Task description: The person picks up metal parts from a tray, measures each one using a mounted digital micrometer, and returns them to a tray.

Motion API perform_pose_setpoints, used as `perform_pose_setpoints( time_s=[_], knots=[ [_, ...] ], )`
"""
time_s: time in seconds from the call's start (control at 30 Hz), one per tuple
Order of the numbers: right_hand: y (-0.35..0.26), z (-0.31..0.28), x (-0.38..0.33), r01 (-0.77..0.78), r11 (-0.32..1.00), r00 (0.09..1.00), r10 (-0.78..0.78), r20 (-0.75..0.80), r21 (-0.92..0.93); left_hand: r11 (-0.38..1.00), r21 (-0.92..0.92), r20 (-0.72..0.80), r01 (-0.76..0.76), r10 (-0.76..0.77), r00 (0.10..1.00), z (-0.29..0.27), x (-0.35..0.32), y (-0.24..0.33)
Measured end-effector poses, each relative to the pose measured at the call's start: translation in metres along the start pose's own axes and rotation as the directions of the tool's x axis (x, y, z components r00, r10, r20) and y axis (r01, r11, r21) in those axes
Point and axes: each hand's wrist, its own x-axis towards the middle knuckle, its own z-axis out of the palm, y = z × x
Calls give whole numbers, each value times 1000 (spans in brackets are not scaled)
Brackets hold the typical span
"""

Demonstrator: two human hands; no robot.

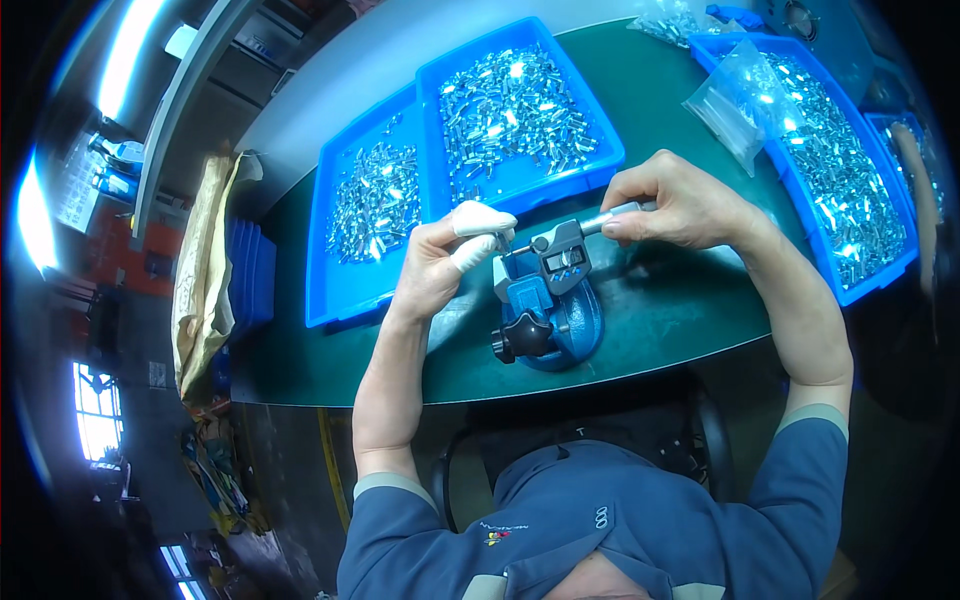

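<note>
A digital micrometer (pixel 566 256) is clamped in a blue stand (pixel 572 325) with a black knob, standing on the green table. My right hand (pixel 680 203) grips the micrometer's thimble (pixel 612 216) between thumb and fingers. White finger covers sit on the thumb and a finger of my left hand (pixel 445 255). That hand pinches a small shiny metal part (pixel 506 240) at the micrometer's jaw opening; its fingers hide most of the part. Behind my hands, a blue tray (pixel 600 172) holds many similar metal pieces (pixel 510 110).
Left of it lies another blue tray (pixel 335 300) with fewer pieces. A long blue tray (pixel 880 280) full of parts stands at the right, a clear plastic bag (pixel 730 110) over its edge. Brown paper (pixel 205 270) and stacked blue bins (pixel 250 270) stand at the table's left.
</note>
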Motion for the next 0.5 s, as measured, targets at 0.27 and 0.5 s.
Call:
perform_pose_setpoints(
  time_s=[0.27,0.5],
  knots=[
    [1,1,0,15,1000,1000,-15,-19,-1,1000,-24,7,2,-2,1000,2,1,-1],
    [3,3,-1,12,1000,1000,-11,-27,20,999,-35,3,7,-7,1000,4,1,-2]
  ],
)
